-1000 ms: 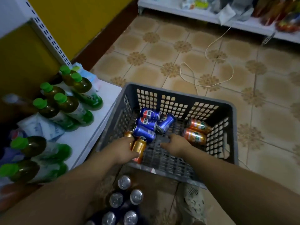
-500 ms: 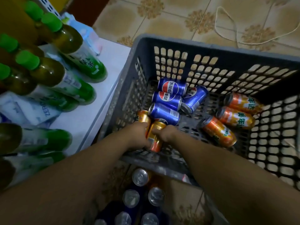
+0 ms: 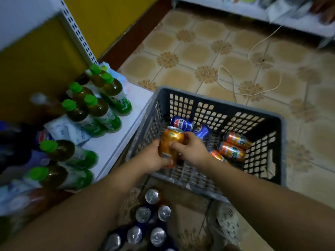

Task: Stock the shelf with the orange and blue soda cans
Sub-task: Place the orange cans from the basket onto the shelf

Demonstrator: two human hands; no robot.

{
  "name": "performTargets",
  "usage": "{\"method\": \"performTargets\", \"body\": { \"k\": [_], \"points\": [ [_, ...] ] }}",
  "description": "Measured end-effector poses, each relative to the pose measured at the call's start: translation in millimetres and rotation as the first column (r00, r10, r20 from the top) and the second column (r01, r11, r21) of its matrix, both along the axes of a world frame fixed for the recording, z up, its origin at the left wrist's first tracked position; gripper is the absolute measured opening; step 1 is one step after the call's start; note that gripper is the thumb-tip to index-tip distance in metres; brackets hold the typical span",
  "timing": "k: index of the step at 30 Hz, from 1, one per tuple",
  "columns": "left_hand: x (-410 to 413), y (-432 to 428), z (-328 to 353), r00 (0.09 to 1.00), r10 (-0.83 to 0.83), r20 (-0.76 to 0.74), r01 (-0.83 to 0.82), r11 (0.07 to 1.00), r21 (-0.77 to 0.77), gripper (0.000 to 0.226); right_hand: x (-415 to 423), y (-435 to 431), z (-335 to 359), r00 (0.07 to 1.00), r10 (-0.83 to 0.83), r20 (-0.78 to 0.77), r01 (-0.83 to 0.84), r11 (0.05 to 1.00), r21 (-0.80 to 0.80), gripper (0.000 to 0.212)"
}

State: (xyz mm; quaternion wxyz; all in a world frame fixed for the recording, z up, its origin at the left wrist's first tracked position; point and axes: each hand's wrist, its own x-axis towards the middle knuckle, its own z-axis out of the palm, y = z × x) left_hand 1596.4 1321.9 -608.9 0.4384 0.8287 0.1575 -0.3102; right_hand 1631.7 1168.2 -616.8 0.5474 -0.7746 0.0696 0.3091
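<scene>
Looking down on beige flower-patterned floor tiles (image 3: 190,51), beside a low white shelf (image 3: 116,144) carrying green-capped tea bottles (image 3: 108,115). Holding one orange aluminium soda can (image 3: 172,135) upright over the grey perforated plastic crate (image 3: 217,103), left grip (image 3: 152,158) wrapping its base and right grip (image 3: 194,151) clasping its side, above blue soda cans (image 3: 181,123) and further orange cans (image 3: 233,151) lying inside.

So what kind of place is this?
Probably a small shop: green-capped bottles lined up on a white shelf, a grey crate of soda cans, and more shelving across the floor.
</scene>
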Motion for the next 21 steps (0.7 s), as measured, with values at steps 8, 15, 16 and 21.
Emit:
{"method": "performTargets", "body": {
  "k": [8,15,16,21],
  "points": [
    [-50.3,15.2,166.6,0.925,0.179,0.334,-0.147,0.982,-0.121,0.088,-32.6,13.8,187.7,0.962,0.021,0.273,-0.055,0.991,0.119,0.049],
    [-128.0,75.6,314.8,0.797,0.273,0.539,-0.255,0.961,-0.11,0.089,-96.1,80.4,336.5,0.837,0.069,0.542,-0.212,0.956,0.205,0.059],
    [-143.2,88.1,331.6,0.778,0.269,0.568,-0.274,0.958,-0.079,0.089,-107.0,94.3,354.0,0.809,0.083,0.582,-0.243,0.949,0.201,0.064],
    [-231.4,152.0,393.2,0.686,0.349,0.639,-0.421,0.906,-0.043,0.08,-165.6,170.2,414.2,0.662,0.229,0.713,-0.429,0.897,0.11,0.05]
  ]
}}
